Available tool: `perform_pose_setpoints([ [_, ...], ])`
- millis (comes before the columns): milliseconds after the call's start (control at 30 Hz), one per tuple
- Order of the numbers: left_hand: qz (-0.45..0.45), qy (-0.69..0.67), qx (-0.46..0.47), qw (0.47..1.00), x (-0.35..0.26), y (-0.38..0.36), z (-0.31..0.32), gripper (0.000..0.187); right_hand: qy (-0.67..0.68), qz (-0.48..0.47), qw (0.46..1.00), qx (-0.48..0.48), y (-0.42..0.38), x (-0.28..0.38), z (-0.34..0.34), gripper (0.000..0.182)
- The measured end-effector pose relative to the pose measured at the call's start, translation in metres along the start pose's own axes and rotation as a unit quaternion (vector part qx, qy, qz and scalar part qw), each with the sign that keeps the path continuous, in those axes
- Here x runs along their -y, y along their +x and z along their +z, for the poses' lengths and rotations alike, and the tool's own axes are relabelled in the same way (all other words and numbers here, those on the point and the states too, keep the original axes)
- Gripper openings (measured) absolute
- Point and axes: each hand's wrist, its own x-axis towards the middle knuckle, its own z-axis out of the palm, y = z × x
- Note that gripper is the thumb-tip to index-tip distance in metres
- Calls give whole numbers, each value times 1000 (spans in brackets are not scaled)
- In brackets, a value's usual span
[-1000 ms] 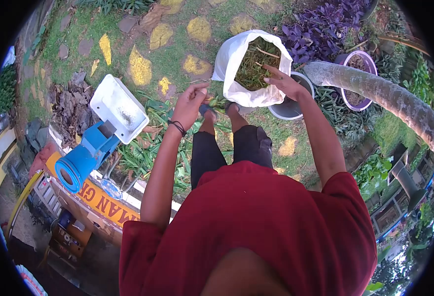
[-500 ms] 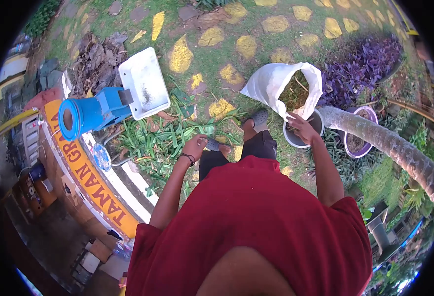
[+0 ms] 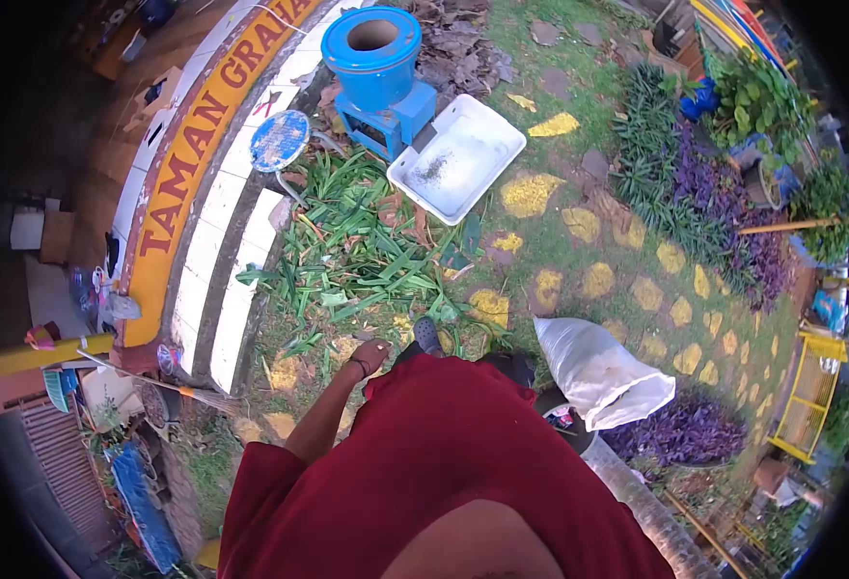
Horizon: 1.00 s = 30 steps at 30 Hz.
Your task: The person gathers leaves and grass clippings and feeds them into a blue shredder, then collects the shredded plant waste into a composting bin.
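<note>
My left hand (image 3: 370, 356) hangs low in front of the red shirt, near my shoe (image 3: 428, 334). Its fingers look curled together, and nothing shows in them. Just beyond it lies a pile of cut green leaves (image 3: 367, 236) on the grass. My right hand is out of sight, hidden by my body or outside the view. On the right, a white sack (image 3: 598, 367) leans with its mouth toward the lower right, by a partly hidden bucket (image 3: 571, 431). A blue machine (image 3: 386, 111) with a round opening stands ahead, a white tray (image 3: 458, 159) at its outlet.
A blue-topped round stool (image 3: 280, 141) stands beside the white-tiled step (image 3: 214, 256). Yellow stepping stones (image 3: 533, 195) cross the grass. Purple plants (image 3: 680, 434) and a tree trunk (image 3: 651, 516) are at the lower right. A broom (image 3: 203, 397) lies at left.
My view has turned left, bringing the machine and leaf pile nearer the middle. My right hand, at the sack's rim before, has left the view. The sack's mouth now points lower right in view.
</note>
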Motion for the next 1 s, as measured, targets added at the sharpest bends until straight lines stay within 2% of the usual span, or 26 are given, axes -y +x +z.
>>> perform_pose_setpoints([
  [33, -14, -23, -16, 1000, 41, 7, -4, 33, 29, -4, 999, 14, 4, 10, 13, 80],
  [100, 55, 149, -2, 987, 117, 16, -16, 30, 100, -5, 994, 39, 7, 16, 37, 80],
  [133, 55, 138, -6, 989, 130, 11, -21, 30, 135, -10, 989, 53, 10, 25, 44, 81],
  [200, -157, -28, 32, 987, 152, 6, -28, 28, 213, -25, 973, 81, 13, 43, 56, 82],
  [233, -153, -32, 33, 987, 190, 16, -25, 28, 209, -27, 974, 78, -27, 86, 96, 82],
  [267, -151, -97, 82, 980, 213, 27, -22, 28, 90, -75, 993, 5, -66, 154, 151, 83],
  [300, -149, -163, 130, 967, 214, 57, -31, 29, 70, -153, 984, 55, -70, 190, 158, 82],
  [333, -85, -14, 94, 992, 193, 58, -40, 31, 93, -226, 965, 97, -71, 226, 167, 78],
  [367, -83, -20, 90, 992, 164, 59, -49, 31, 130, -287, 939, 138, -70, 261, 174, 72],
  [400, -90, -37, 39, 994, 132, 59, -59, 31, 148, -330, 927, 103, -72, 294, 192, 70],
  [433, -98, -55, -14, 994, 130, 72, -61, 32, 139, -329, 928, 109, -62, 321, 196, 70],
  [467, -4, -67, -91, 994, 124, 88, -58, 27, 93, -319, 939, 87, -52, 348, 194, 69],
  [500, -3, -75, -102, 992, 105, 90, -60, 27, 46, -310, 947, 65, -41, 373, 191, 69],
  [533, -25, -200, -106, 974, 72, 85, -64, 26, -26, -283, 956, 73, -26, 395, 187, 69],
  [567, -37, -321, -111, 940, 38, 87, -78, 28, -41, -289, 953, 86, -6, 416, 187, 69],
  [600, 6, -291, -157, 944, 16, 85, -82, 32, -130, -251, 959, 28, 14, 431, 187, 66],
  [633, 11, -326, -167, 931, -11, 76, -88, 34, -216, -210, 953, -35, 28, 449, 190, 63],
  [700, -19, -400, -163, 902, -26, 72, -85, 34, -371, -198, 899, -123, 46, 473, 213, 63],
  [767, -56, -423, -150, 892, -35, 63, -84, 33, -444, -249, 854, -102, 89, 482, 214, 62],
  [833, -92, -440, -133, 883, -33, 63, -88, 32, -483, -254, 835, -66, 125, 489, 224, 58],
  [933, -135, -407, -178, 886, 12, 65, -74, 28, -499, -226, 836, -13, 150, 490, 240, 55],
  [967, -79, -260, -124, 954, 38, 69, -70, 27, -546, -250, 799, -5, 155, 489, 244, 53],
  [1000, -21, -105, -66, 992, 45, 78, -74, 26, -591, -274, 758, 3, 162, 491, 248, 52],
])
